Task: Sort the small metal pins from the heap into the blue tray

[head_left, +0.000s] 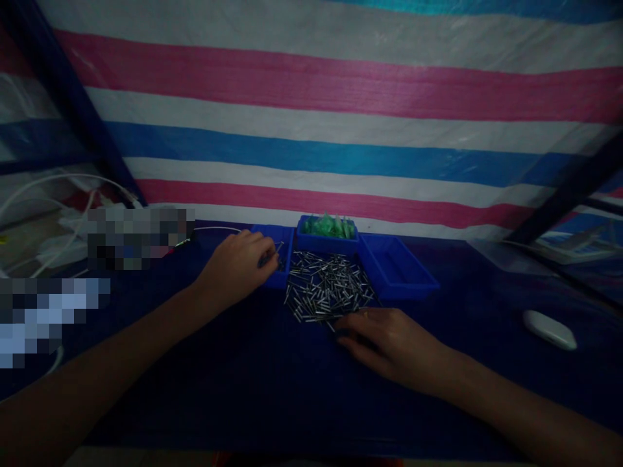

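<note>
A heap of small metal pins (327, 285) lies on the dark blue table cover (272, 383) in front of me. My left hand (236, 266) reaches over the left blue tray (287, 237), its fingers pinched on a few metal pins at the tray's edge. My right hand (389, 340) rests low on the cover at the near edge of the heap, fingers curled toward the pins; whether it holds any is hidden. Behind the heap a blue tray (327, 242) holds green plastic pieces (327, 226).
Another blue tray (396, 267) sits right of the heap. A white oval object (549, 329) lies far right. White cables (48, 194) and blurred items are at the left. A striped pink, white and blue tarp (311, 117) hangs behind the table.
</note>
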A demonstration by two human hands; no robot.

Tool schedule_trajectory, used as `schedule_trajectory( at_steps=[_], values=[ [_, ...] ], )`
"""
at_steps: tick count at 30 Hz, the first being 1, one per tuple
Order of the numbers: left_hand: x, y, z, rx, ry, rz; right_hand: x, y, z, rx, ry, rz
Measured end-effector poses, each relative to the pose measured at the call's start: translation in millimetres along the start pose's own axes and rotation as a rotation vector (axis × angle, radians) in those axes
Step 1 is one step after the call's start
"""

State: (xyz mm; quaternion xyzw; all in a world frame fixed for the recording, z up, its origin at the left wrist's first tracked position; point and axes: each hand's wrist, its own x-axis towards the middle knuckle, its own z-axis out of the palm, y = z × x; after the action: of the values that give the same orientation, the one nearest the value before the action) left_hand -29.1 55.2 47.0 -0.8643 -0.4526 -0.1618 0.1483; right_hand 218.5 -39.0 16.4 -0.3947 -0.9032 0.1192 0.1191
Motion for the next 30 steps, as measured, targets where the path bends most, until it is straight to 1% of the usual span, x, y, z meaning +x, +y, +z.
schedule_trajectory(
  at_steps=[3,5,6,8,10,11,13,16,19,21,24,30],
  values=[
    [1,-11,-1.1,0.099,-0.06,-0.06,0,1,0,-0.05,-0.028,0.008],
    [0,-15,-0.1,0.172,-0.067,-0.067,0,2,0,-0.065,-0.044,0.01],
    [0,-15,0.1,0.21,-0.047,-0.063,0,2,0,-0.07,-0.048,0.011],
    [-1,-12,-0.7,0.261,0.032,-0.038,0,2,0,-0.08,-0.056,0.013],
    [-3,-6,-2.9,0.256,0.124,0.027,0,2,0,-0.092,-0.065,0.015],
    [-4,-2,-4.0,0.23,0.157,0.082,-1,3,0,-0.096,-0.07,0.011],
    [-8,8,-4.6,0.16,0.165,0.248,-1,3,0,-0.096,-0.077,0.0],
    [-17,22,0.1,0.059,0.07,0.517,-1,3,0,-0.091,-0.08,-0.002],
    [-26,35,8.1,-0.009,-0.025,0.64,-1,4,-1,-0.084,-0.077,0.003],
    [-30,41,12.2,-0.036,-0.088,0.676,-1,4,-1,-0.078,-0.074,0.008],
    [-33,48,14.7,-0.058,-0.156,0.692,-1,6,0,-0.089,-0.062,0.019],
    [-32,50,15.3,-0.081,-0.226,0.638,-1,8,1,-0.099,-0.08,0.044]
  ],
)
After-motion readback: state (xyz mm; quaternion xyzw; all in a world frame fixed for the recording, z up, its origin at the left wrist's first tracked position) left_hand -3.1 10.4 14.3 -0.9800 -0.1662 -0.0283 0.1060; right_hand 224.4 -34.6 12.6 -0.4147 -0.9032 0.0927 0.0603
